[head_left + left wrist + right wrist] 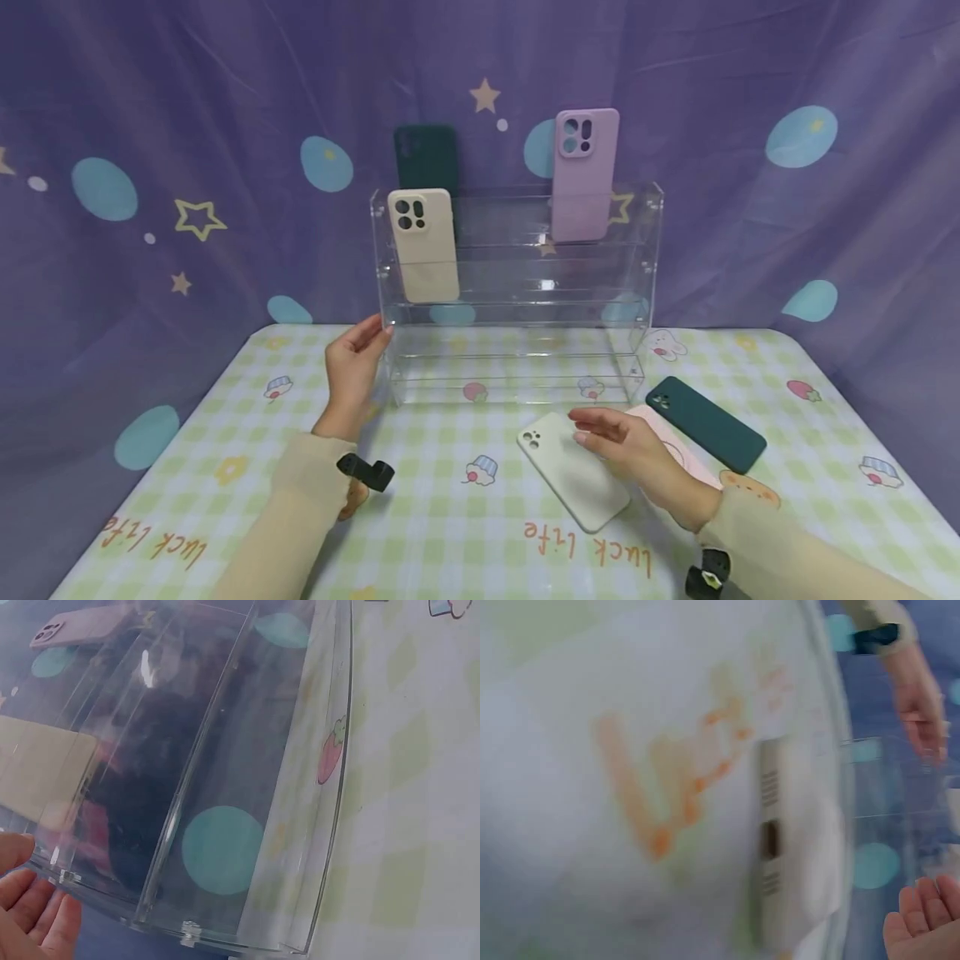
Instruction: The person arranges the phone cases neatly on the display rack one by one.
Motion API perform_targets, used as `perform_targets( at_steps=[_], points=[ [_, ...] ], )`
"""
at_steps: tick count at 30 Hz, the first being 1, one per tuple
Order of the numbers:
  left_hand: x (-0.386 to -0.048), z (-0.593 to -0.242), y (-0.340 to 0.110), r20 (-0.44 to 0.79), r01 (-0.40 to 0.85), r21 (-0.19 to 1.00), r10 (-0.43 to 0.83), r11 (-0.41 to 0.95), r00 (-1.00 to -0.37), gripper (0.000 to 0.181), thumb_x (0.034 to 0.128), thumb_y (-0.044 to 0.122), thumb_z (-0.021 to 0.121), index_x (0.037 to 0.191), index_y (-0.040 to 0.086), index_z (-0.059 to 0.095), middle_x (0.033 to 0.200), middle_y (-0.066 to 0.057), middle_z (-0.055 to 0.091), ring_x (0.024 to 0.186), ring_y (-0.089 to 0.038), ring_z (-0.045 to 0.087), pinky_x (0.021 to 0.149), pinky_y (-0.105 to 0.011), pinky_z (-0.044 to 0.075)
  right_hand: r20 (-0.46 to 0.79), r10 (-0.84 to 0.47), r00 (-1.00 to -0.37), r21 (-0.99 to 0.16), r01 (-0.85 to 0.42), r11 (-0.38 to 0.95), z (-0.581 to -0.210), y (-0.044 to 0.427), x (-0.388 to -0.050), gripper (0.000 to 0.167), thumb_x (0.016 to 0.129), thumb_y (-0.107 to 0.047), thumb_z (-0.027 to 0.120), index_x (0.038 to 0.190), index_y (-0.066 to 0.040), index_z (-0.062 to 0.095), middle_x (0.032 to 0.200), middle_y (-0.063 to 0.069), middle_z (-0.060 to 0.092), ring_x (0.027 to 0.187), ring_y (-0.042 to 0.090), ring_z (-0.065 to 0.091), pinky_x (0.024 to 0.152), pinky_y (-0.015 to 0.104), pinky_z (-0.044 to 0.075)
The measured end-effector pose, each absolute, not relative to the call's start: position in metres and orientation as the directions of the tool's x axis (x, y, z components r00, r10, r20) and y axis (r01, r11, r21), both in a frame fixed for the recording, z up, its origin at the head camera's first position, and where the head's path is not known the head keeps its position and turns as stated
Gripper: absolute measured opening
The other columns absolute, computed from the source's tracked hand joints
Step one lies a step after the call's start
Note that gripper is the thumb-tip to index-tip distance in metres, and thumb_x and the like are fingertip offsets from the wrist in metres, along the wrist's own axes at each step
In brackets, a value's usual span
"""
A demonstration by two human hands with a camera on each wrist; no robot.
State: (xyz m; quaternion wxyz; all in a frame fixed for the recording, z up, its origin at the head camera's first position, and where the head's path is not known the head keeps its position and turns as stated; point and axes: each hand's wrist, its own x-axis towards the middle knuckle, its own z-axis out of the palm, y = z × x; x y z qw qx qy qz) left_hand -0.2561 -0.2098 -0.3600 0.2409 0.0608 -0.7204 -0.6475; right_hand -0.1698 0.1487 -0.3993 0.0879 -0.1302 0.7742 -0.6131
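A clear acrylic display stand with several tiers stands at the back of the table. My left hand grips its left side edge; the left wrist view has the thumb on one side and fingers on the other. A cream phone case leans on a middle tier, with a dark green case behind it and a lilac case at upper right. My right hand, fingers relaxed, hovers over a white phone case lying flat. Whether it touches the case, I cannot tell.
Partly under the right hand lies a pink case, beside another dark green case. A green-and-white checked cloth covers the table. Behind the stand hangs a purple patterned curtain.
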Motion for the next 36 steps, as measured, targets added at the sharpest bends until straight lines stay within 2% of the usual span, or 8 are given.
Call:
perform_targets(
  at_steps=[4,7,13,16,21,27,32,36],
  points=[
    [-0.256,-0.365,-0.211,0.264,0.235,0.965,-0.413,0.121,-0.872,0.032,0.0868,0.011,0.068,0.117,0.000,0.064,0.117,-0.018,0.064,0.086,-0.001,0.062,0.077,-0.013,0.050,0.025,-0.322,-0.947,-0.953,-0.120,0.279,-0.413,0.145,-0.171,0.048,0.088,-0.020,0.067,0.129,0.003,0.054,0.131,0.019,0.054,0.124,0.033,0.048,0.104,0.037,0.039],
    [-0.256,-0.368,-0.211,0.260,0.248,0.965,-0.428,0.086,-0.865,0.032,0.0860,0.008,0.069,0.116,-0.002,0.064,0.114,-0.017,0.065,0.085,0.000,0.062,0.077,-0.013,0.051,0.014,-0.327,-0.945,-0.957,-0.107,0.268,-0.421,0.142,-0.172,0.054,0.085,-0.019,0.071,0.131,0.003,0.051,0.135,0.019,0.051,0.129,0.033,0.043,0.108,0.040,0.033],
    [-0.257,-0.371,-0.215,0.261,0.271,0.961,-0.456,0.044,-0.851,0.032,0.0844,0.006,0.070,0.114,-0.004,0.065,0.090,0.011,0.070,0.085,0.002,0.063,0.077,-0.013,0.051,-0.006,-0.320,-0.948,-0.971,-0.071,0.229,-0.432,0.137,-0.174,0.068,0.079,-0.015,0.077,0.135,0.005,0.044,0.141,0.020,0.043,0.133,0.033,0.037,0.110,0.039,0.028],
    [-0.258,-0.372,-0.216,0.253,0.271,0.962,-0.456,0.027,-0.853,0.033,0.0843,0.005,0.070,0.115,-0.005,0.064,0.084,0.019,0.067,0.085,0.002,0.063,0.077,-0.013,0.050,-0.029,-0.311,-0.950,-0.968,-0.051,0.247,-0.434,0.136,-0.174,0.073,0.077,-0.015,0.079,0.137,0.003,0.042,0.143,0.019,0.042,0.134,0.032,0.036,0.111,0.040,0.026],
    [-0.259,-0.372,-0.216,0.246,0.266,0.964,-0.446,0.017,-0.861,0.032,0.0846,0.005,0.070,0.114,-0.005,0.064,0.083,0.019,0.067,0.085,0.002,0.063,0.077,-0.013,0.050,-0.024,-0.327,-0.945,-0.947,-0.083,0.311,-0.436,0.139,-0.175,0.080,0.075,-0.017,0.080,0.139,0.004,0.037,0.144,0.021,0.040,0.134,0.035,0.035,0.110,0.046,0.027],
    [-0.260,-0.373,-0.214,0.239,0.259,0.966,-0.426,0.009,-0.873,0.033,0.0850,0.006,0.069,0.115,-0.004,0.063,0.083,0.020,0.067,0.086,0.002,0.063,0.079,-0.014,0.050,-0.010,-0.400,-0.917,-0.838,-0.211,0.504,-0.445,0.146,-0.174,0.102,0.065,-0.033,0.086,0.145,-0.002,0.031,0.149,0.015,0.034,0.137,0.032,0.030,0.109,0.045,0.027],
    [-0.260,-0.373,-0.214,0.233,0.258,0.966,-0.431,0.000,-0.872,0.032,0.0845,0.005,0.070,0.114,-0.005,0.064,0.083,0.019,0.068,0.085,0.001,0.063,0.078,-0.014,0.051,0.065,-0.448,-0.891,-0.744,-0.343,0.574,-0.448,0.146,-0.171,0.112,0.060,-0.043,0.086,0.145,0.004,0.028,0.149,0.020,0.031,0.137,0.036,0.029,0.110,0.049,0.024],
    [-0.261,-0.374,-0.213,0.226,0.254,0.967,-0.426,-0.008,-0.876,0.032,0.0843,0.005,0.070,0.114,-0.005,0.064,0.085,0.017,0.069,0.085,0.000,0.064,0.078,-0.015,0.051,0.081,-0.473,-0.878,-0.702,-0.386,0.598,-0.445,0.145,-0.169,0.117,0.059,-0.048,0.084,0.144,0.007,0.026,0.149,0.023,0.029,0.137,0.037,0.027,0.111,0.048,0.022]
  ],
)
